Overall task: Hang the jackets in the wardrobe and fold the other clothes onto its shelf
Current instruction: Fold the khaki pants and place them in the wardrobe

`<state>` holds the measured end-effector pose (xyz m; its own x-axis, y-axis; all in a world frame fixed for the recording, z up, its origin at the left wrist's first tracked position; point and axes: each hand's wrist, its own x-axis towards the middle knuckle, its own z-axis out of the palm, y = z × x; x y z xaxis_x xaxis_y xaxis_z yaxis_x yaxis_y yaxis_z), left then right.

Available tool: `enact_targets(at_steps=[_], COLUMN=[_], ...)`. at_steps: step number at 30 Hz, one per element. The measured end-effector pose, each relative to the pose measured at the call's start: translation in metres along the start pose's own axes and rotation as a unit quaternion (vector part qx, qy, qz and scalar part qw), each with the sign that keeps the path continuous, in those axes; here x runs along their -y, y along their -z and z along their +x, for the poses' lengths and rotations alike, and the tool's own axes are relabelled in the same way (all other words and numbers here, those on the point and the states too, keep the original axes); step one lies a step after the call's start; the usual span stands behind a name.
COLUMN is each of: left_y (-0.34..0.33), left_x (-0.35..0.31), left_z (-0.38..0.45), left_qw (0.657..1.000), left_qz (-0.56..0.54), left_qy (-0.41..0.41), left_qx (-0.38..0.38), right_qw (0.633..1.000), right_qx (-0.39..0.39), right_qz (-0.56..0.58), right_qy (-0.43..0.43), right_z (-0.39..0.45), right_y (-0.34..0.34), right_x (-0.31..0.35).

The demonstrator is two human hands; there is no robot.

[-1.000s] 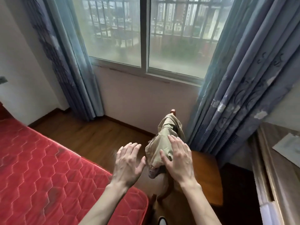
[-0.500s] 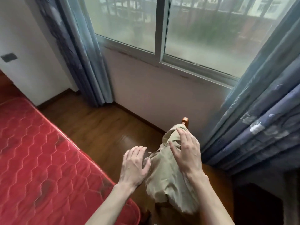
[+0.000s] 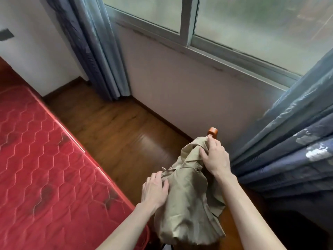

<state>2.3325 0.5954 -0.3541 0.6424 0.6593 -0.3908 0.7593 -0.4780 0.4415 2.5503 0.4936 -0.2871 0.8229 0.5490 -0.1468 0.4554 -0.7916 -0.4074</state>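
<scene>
A khaki jacket (image 3: 187, 201) hangs bunched over the back of a wooden chair, whose orange-brown post top (image 3: 212, 131) sticks out above it. My right hand (image 3: 215, 156) is on the jacket's top end just below the post, with fingers and thumb curled into the fabric. My left hand (image 3: 155, 189) rests on the jacket's left side, its fingers lying on the cloth near a drawstring. The wardrobe is out of view.
A red quilted mattress (image 3: 41, 168) fills the left. Brown wooden floor (image 3: 115, 134) runs between it and the wall under the window (image 3: 234, 22). Blue curtains hang at the back left (image 3: 97, 56) and close on the right (image 3: 292, 141) of the chair.
The view has tilted down and come closer. My right hand slid up to the jacket's top and closed on it. My left hand went from beside the jacket onto its left side.
</scene>
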Motion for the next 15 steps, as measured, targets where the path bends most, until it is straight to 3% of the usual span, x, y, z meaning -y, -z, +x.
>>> enact_targets(at_steps=[9,15], left_y=[0.009,0.036], left_x=[0.004,0.003], left_z=[-0.006,-0.008], left_qw=[0.999,0.999], left_qz=[-0.008,-0.008], left_qy=[0.036,0.044], left_qx=[0.013,-0.014], right_qw=[0.978,0.951], right_qx=[0.043,-0.005], right_qz=[0.177,0.309], right_qy=[-0.099,-0.014], right_z=[0.01,-0.005], right_y=[0.012,0.057], right_x=[0.001,0.034])
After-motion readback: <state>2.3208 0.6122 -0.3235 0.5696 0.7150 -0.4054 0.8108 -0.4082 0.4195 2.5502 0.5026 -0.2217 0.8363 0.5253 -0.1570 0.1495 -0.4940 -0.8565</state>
